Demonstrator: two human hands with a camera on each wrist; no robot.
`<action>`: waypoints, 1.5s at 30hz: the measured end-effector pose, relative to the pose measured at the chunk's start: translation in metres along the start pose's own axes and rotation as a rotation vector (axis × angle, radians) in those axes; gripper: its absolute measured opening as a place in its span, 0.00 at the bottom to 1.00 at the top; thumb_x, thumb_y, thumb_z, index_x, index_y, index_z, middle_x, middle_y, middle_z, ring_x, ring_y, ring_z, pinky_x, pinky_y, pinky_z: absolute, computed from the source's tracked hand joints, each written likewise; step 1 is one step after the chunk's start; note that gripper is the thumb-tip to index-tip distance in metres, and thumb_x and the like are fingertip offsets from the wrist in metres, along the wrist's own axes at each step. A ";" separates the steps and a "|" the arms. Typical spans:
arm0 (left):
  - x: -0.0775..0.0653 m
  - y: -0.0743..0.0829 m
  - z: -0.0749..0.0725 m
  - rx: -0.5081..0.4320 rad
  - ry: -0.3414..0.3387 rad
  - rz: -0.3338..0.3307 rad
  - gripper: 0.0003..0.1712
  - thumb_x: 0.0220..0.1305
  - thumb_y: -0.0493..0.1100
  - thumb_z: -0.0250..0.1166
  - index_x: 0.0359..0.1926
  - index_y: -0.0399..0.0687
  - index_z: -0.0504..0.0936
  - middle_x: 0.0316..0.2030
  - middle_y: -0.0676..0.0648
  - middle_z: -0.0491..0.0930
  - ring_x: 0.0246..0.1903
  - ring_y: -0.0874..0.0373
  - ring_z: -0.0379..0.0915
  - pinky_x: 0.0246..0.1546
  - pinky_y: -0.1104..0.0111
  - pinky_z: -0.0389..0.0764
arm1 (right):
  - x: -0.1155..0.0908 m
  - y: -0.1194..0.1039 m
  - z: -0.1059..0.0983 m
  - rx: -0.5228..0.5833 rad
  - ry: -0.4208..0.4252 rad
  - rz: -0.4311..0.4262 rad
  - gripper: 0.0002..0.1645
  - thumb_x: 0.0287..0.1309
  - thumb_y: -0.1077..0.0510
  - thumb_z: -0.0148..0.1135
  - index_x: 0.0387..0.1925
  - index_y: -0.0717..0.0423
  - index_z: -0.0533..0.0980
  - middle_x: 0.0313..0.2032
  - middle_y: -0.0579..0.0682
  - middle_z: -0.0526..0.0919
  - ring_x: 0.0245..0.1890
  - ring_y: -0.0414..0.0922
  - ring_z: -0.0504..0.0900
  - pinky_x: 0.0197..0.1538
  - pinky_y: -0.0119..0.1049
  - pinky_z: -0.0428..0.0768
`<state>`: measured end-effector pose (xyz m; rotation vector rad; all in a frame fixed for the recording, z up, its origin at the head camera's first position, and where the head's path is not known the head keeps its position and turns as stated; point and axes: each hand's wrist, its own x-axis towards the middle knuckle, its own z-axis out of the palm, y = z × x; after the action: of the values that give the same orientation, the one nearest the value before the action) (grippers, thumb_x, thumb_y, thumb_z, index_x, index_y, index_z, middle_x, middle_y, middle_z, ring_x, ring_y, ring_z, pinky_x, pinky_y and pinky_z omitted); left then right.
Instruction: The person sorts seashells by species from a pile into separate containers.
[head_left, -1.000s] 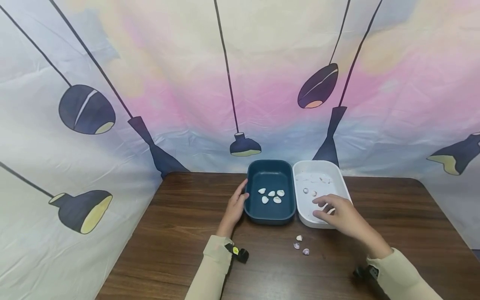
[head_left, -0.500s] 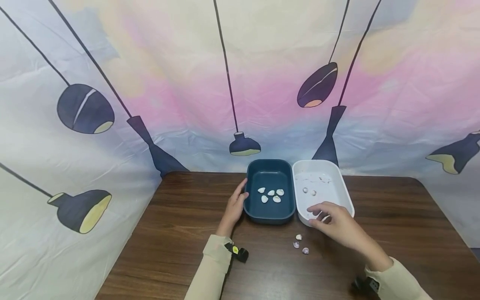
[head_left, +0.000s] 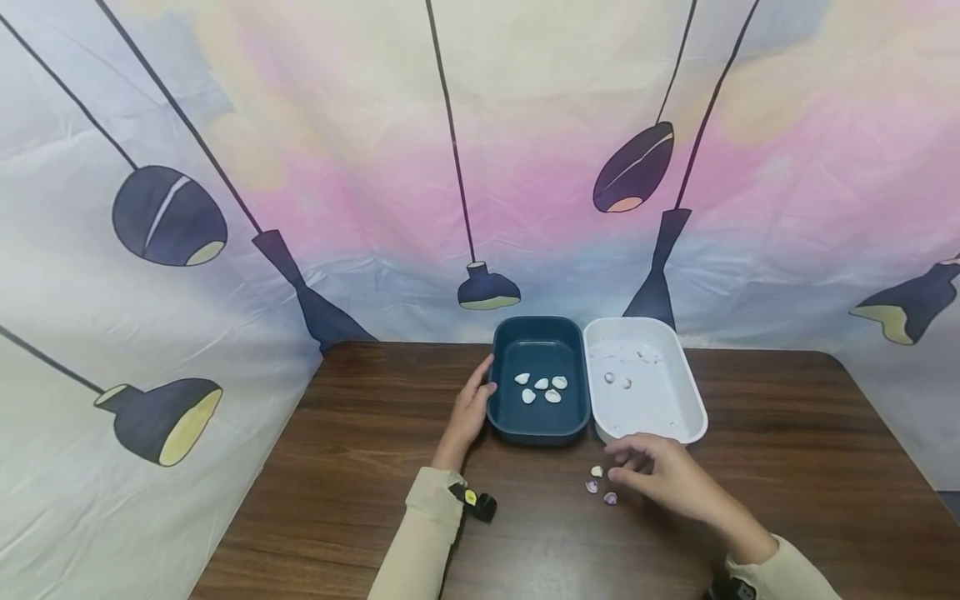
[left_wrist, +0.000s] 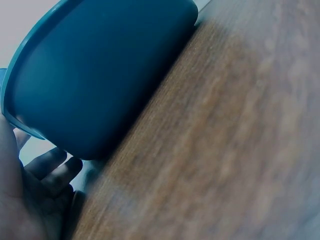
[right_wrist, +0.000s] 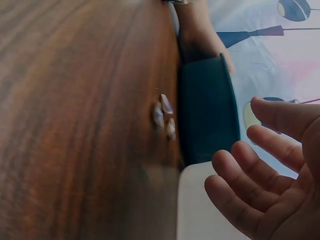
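My left hand (head_left: 468, 414) rests against the left side of a dark teal tray (head_left: 539, 427), its fingers along the rim; the left wrist view shows the tray's wall (left_wrist: 100, 75) close to the fingers. Several white shells (head_left: 552, 397) lie inside that tray. My right hand (head_left: 667, 479) hovers over the near edge of a white tray (head_left: 660, 400), fingers loosely bent and holding nothing. Just left of its fingertips, three small shells lie on the table: a whitish shell (head_left: 597, 472) and two purplish ones, such as the nearest shell (head_left: 611, 498). Two small shells (head_left: 609, 377) sit in the white tray.
The trays stand side by side near the far edge of a brown wooden table (head_left: 360, 467). Behind them hangs a cloth backdrop (head_left: 360, 167) printed with lamps. Small reddish marks or bits show in the white tray's far part.
My right hand has moved from above the white tray toward me, close to the three shells on the table. My left hand stays at the teal tray.
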<state>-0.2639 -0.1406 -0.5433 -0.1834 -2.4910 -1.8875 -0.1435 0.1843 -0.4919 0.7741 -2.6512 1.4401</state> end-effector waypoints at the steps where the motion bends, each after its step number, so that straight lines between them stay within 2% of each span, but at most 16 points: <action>1: 0.000 0.000 0.000 0.002 -0.001 0.001 0.32 0.79 0.45 0.49 0.81 0.57 0.66 0.79 0.45 0.62 0.78 0.42 0.56 0.75 0.39 0.57 | 0.000 0.001 0.001 0.007 -0.004 0.004 0.15 0.59 0.61 0.77 0.47 0.63 0.86 0.38 0.50 0.88 0.34 0.32 0.82 0.35 0.33 0.81; 8: 0.001 0.001 0.000 -0.009 -0.008 -0.007 0.32 0.79 0.45 0.50 0.81 0.59 0.65 0.80 0.46 0.62 0.79 0.43 0.55 0.75 0.40 0.57 | -0.002 0.008 0.011 0.049 -0.051 -0.007 0.14 0.59 0.62 0.76 0.46 0.64 0.85 0.32 0.39 0.84 0.29 0.32 0.79 0.30 0.32 0.80; 17: 0.001 0.001 0.000 -0.008 -0.009 -0.007 0.32 0.79 0.45 0.50 0.81 0.59 0.65 0.79 0.46 0.62 0.78 0.43 0.56 0.75 0.40 0.58 | -0.001 0.015 0.020 0.101 -0.098 0.052 0.11 0.61 0.62 0.74 0.44 0.63 0.86 0.30 0.40 0.85 0.25 0.32 0.79 0.27 0.32 0.79; 24: 0.002 0.001 0.001 0.005 -0.004 0.009 0.33 0.78 0.44 0.50 0.81 0.59 0.65 0.79 0.46 0.63 0.78 0.43 0.56 0.75 0.41 0.58 | 0.002 0.021 0.027 0.101 -0.089 0.086 0.10 0.62 0.63 0.73 0.44 0.64 0.85 0.26 0.39 0.83 0.21 0.33 0.79 0.24 0.31 0.78; 37: 0.000 0.000 0.000 -0.001 -0.005 -0.010 0.33 0.78 0.45 0.50 0.81 0.59 0.66 0.79 0.45 0.63 0.78 0.42 0.56 0.75 0.39 0.58 | 0.008 0.024 0.034 0.055 -0.103 0.124 0.14 0.58 0.66 0.74 0.45 0.68 0.84 0.21 0.40 0.81 0.19 0.32 0.77 0.23 0.30 0.74; 45: 0.000 -0.001 0.000 -0.006 -0.006 0.006 0.33 0.78 0.45 0.50 0.81 0.58 0.66 0.79 0.44 0.63 0.78 0.41 0.57 0.74 0.39 0.59 | 0.009 0.024 0.035 -0.009 -0.092 0.137 0.10 0.56 0.67 0.73 0.41 0.65 0.84 0.19 0.38 0.78 0.18 0.30 0.73 0.22 0.30 0.72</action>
<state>-0.2642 -0.1409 -0.5438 -0.1961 -2.4862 -1.8948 -0.1541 0.1631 -0.5283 0.6863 -2.8287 1.4554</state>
